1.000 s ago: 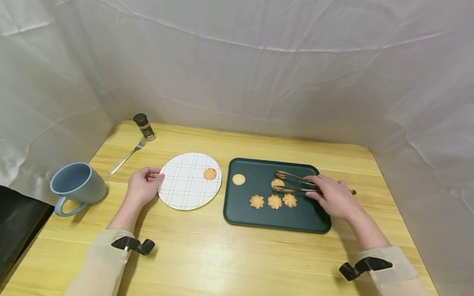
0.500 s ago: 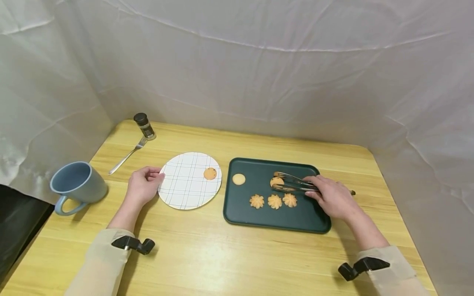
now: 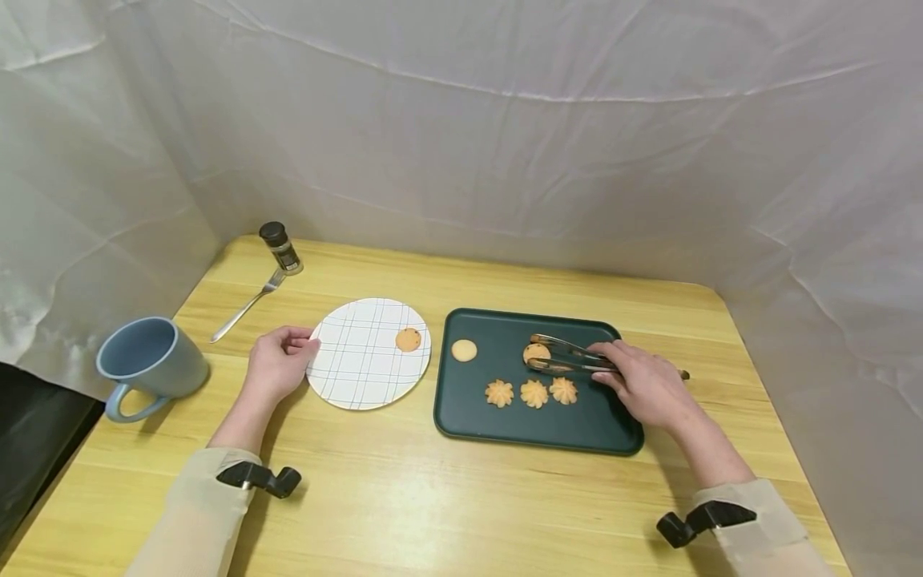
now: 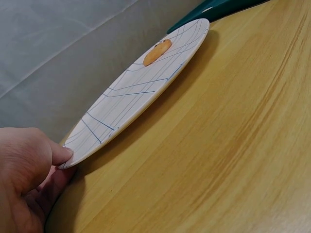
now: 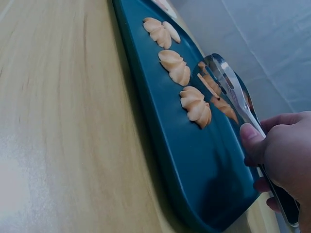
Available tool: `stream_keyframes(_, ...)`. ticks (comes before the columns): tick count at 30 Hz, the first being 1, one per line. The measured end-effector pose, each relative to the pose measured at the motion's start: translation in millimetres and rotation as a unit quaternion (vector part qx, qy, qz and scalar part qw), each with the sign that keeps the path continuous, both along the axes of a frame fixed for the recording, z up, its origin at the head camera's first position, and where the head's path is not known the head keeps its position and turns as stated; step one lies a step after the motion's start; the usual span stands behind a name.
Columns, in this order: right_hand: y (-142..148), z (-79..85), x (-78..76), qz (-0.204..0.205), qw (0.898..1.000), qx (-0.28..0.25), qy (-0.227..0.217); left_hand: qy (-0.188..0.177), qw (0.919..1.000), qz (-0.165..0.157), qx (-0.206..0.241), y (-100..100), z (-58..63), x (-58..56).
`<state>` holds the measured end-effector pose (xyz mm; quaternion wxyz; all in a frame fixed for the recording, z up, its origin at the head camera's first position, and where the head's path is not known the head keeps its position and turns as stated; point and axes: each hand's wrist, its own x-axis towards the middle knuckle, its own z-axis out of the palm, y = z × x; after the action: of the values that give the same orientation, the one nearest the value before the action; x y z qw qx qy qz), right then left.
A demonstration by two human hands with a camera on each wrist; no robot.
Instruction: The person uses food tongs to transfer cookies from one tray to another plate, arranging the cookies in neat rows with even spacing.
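Note:
My left hand [image 3: 280,362] pinches the left rim of a round white plate [image 3: 353,369] with blue lines, thumb on top in the left wrist view. One round cookie [image 3: 408,340] with dark specks lies on the plate's right side. My right hand [image 3: 649,386] grips metal tongs [image 3: 577,368] over the dark green tray [image 3: 476,421]. Between the tong tips is another speckled cookie [image 3: 536,355], low over the tray. In the right wrist view the tongs [image 5: 237,92] partly hide it. In front lie three flower-shaped cookies [image 3: 534,393]; a plain round cookie [image 3: 464,350] is at the tray's left.
A blue mug [image 3: 153,365] stands at the table's left, its handle toward the front. Behind it lie a fork [image 3: 248,306] and a black-capped spice jar [image 3: 281,248]. Pale cloth [image 3: 476,160] hangs along the table's back and sides.
The tongs and the speckled cookie between their tips have shifted slightly left, and the tips have drawn a little closer together. My left hand and the plate stay put.

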<state>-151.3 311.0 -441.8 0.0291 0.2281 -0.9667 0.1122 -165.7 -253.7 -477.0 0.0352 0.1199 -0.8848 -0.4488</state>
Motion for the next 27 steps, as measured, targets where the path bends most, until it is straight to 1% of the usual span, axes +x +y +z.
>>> stream_keyframes(10, -9, 6.6, -3.4, 0.006, 1.000, -0.010, 0.005, -0.001, 1.0000, -0.002, 0.001, -1, -0.8, 1.5)
stream_keyframes(20, -24, 16.6, -9.2, 0.001, 1.000, -0.017, -0.005, -0.002, 1.0000, -0.001, 0.000, -2, -2.0, 0.1)
stream_keyframes(27, -38, 20.0, -13.7, 0.009, 1.000, -0.027, -0.011, -0.003, 1.0000, -0.003, 0.000, -1, -1.1, -0.9)
